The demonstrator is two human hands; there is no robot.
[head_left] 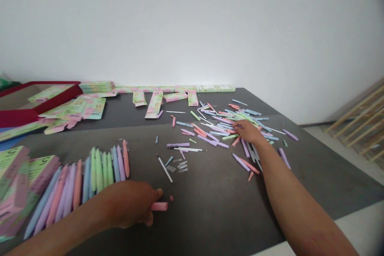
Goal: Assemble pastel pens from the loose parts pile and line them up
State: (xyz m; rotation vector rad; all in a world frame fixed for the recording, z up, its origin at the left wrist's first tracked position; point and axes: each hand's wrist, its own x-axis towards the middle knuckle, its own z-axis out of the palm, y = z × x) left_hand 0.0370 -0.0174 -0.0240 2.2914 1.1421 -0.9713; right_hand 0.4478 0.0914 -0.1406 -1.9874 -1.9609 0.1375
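My left hand (132,204) is closed around a pink pen barrel (160,207), whose open end sticks out past the fingers. A tiny pink piece (171,198) lies just beyond it. Over at the right, my right hand (247,131) reaches into a scattered heap of pastel pen barrels, pen tips and white refills. Its fingertips are drawn together among the parts, and what they pinch is hard to make out. Between the hands lie a white refill (165,169), a purple barrel (178,145) and several small clear plastic pieces (182,166). Assembled pens (99,170) line up beside my left forearm.
Printed pen boxes (42,172) stand at the near left. Flattened cartons (78,108) lie beside a red-rimmed box (39,108). More small boxes (154,105) are along the table's back edge by the wall. Wooden slats (360,112) lean at far right.
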